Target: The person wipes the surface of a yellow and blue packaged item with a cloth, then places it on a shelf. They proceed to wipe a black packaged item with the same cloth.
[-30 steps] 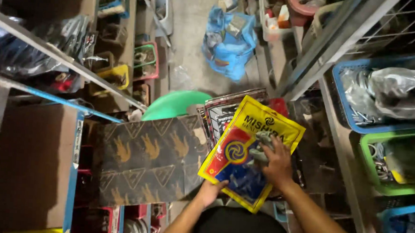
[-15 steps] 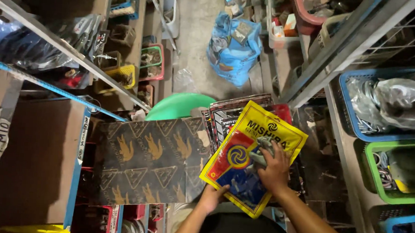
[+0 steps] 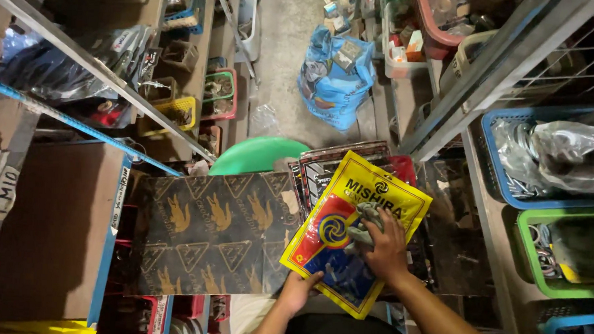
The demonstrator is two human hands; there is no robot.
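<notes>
Barely anything has shifted over the last second: the yellow packet [image 3: 354, 234] sits in the same tilted pose above the stack of dark printed bags [image 3: 331, 169], and both hands are where they were. The right hand [image 3: 384, 246] lies flat across the packet's middle, its grip curled around a small grey part [image 3: 365, 221] that it presses against the glossy front (whether the part is inside the clear window or on top, I cannot tell). The left hand [image 3: 299, 289] pinches the packet's lower edge from beneath, thumb on top. Left of the packet lies a flat brown patterned sheet [image 3: 216, 230], with a green round stool [image 3: 257, 155] showing behind it. So the handling looks paused mid-inspection, the packet neither set down nor lifted further.
</notes>
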